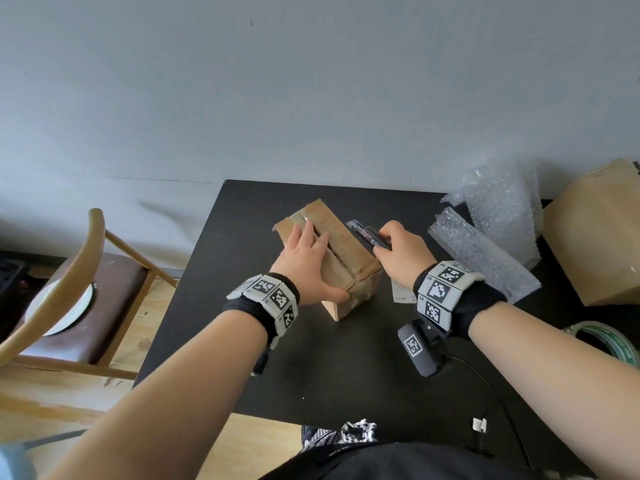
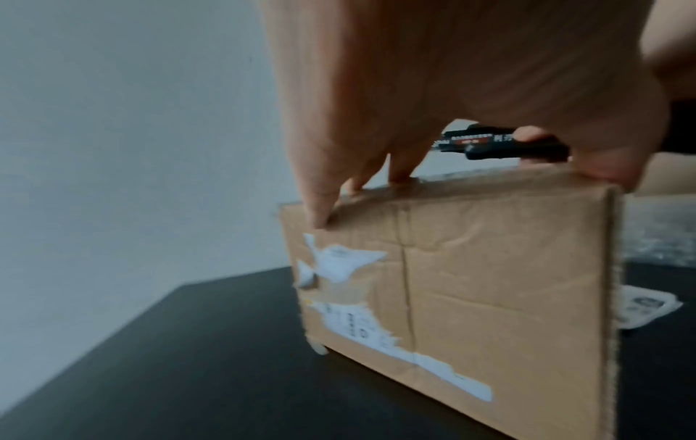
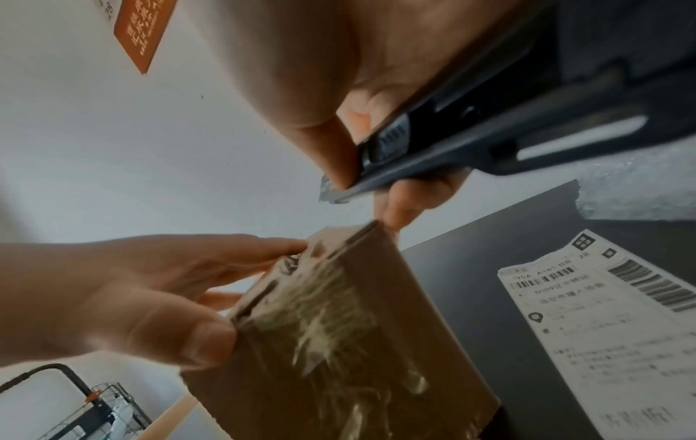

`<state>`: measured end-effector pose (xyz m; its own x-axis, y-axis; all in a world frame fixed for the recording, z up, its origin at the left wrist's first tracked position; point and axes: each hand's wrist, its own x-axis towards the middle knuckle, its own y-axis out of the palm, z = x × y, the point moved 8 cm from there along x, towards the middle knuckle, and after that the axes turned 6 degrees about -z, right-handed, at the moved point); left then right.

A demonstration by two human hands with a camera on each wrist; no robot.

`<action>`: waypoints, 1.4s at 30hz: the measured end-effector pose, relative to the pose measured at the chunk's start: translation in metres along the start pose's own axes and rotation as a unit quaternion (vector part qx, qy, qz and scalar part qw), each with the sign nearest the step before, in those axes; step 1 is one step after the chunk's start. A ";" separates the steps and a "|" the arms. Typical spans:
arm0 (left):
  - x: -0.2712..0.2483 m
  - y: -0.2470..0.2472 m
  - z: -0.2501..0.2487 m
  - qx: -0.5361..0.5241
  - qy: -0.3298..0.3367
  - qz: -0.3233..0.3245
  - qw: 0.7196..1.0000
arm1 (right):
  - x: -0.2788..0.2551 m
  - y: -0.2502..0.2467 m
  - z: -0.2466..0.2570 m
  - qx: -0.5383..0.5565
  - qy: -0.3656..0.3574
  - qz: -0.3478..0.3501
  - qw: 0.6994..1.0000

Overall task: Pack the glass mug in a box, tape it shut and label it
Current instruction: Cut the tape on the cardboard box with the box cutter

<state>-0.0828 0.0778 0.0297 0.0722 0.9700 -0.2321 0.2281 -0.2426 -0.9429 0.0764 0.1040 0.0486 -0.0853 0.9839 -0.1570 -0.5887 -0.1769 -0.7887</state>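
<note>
A small worn cardboard box (image 1: pixel 346 244) stands on the black table (image 1: pixel 311 358), its top flaps folded down with a dark seam between them. My left hand (image 1: pixel 304 258) lies flat on the top, fingers straight and the thumb against the near corner; the left wrist view shows torn label remains on the box side (image 2: pixel 489 282). My right hand (image 1: pixel 398 251) grips a black utility knife (image 1: pixel 367 235) just right of the box's top edge; in the right wrist view the knife (image 3: pixel 471 143) is above the box (image 3: pixel 357 342). No mug is visible.
A printed shipping label (image 1: pixel 401 292) lies on the table right of the box. Bubble wrap (image 1: pixel 498 209) and a larger cardboard box (image 1: pixel 595 233) fill the far right. A tape roll (image 1: pixel 613 341) sits at the right edge. A wooden chair (image 1: pixel 69 271) stands to the left.
</note>
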 end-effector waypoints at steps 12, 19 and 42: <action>0.006 -0.008 -0.008 -0.142 -0.079 -0.046 0.986 | 0.005 0.023 0.004 0.152 0.046 0.044 0.986; 0.004 0.002 0.009 -0.087 -0.177 -0.039 0.980 | 0.009 0.034 0.000 0.236 0.105 0.028 0.966; 0.029 -0.010 0.009 -0.022 -0.036 -0.046 0.998 | 0.018 0.009 -0.027 0.122 0.038 0.010 0.992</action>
<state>-0.0920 0.1090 0.0305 -0.0214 0.9864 -0.1627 0.2727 -0.1508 -0.9502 0.0915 0.1199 0.0225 -0.0426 0.9739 -0.2230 -0.7654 -0.1753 -0.6192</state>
